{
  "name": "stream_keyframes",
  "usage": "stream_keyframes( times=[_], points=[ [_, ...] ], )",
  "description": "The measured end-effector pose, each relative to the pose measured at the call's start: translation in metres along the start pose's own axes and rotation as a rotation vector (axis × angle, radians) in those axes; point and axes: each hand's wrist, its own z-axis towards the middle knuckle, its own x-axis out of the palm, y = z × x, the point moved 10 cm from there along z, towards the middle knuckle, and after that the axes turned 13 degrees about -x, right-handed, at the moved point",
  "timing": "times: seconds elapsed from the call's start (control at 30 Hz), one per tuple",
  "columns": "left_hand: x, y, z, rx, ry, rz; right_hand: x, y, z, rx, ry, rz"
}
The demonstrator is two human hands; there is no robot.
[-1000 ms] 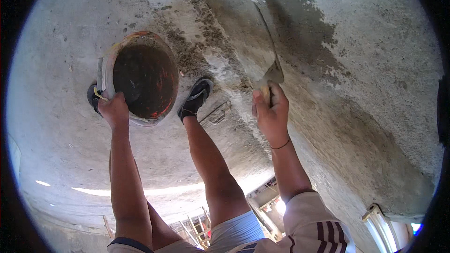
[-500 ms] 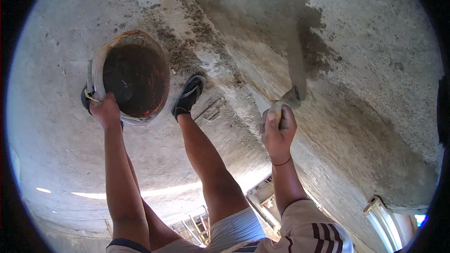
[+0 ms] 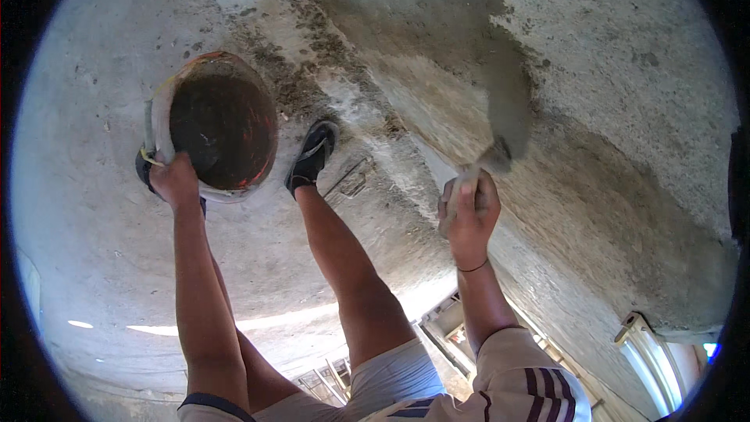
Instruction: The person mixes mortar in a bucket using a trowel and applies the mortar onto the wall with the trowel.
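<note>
1 bucket, left, above the floor: left hand, fingers clenched at its rim, probably to steady it mouth-up; whether it rests on the floor, cannot tell.
1 trowel, right: right hand, fingers wrapped round its handle, apparently angling it toward the wall, beside 1 dark patch.
Writing: none legible; 1 striped sleeve.

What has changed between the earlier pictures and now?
The right hand has drawn its flat grey trowel right and down in the view along the rough grey wall; a smooth, wet-looking dark grey strip now reaches down to the trowel. Nothing was taken hold of or let go: the left hand still holds the round, pale-rimmed bucket by its edge.
</note>
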Motion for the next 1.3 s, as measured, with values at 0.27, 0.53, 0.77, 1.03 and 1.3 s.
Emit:
stream_keyframes(
  times=[0.27, 0.53, 0.77, 1.03, 1.3],
  points=[
    [-0.075, 0.076, 0.030, 0.354, -0.081, 0.434, -0.022, -0.048, -0.098, 0.111, -0.005, -0.337],
    [-0.285, 0.023, -0.040, -0.204, -0.066, -0.358, -0.155, -0.114, -0.256, 0.108, 0.644, -0.995],
    [-0.471, -0.030, -0.099, -0.176, -0.418, -0.415, -0.184, -0.118, -0.300, 0.436, 0.508, -0.670],
    [-0.596, -0.103, -0.109, -0.155, -0.615, -0.057, -0.159, -0.132, -0.357, 0.813, 0.387, -0.336],
    [-0.582, -0.167, -0.075, 0.041, -0.360, -0.348, -0.087, -0.119, -0.340, 0.783, -0.150, 0.164]
  ],
)
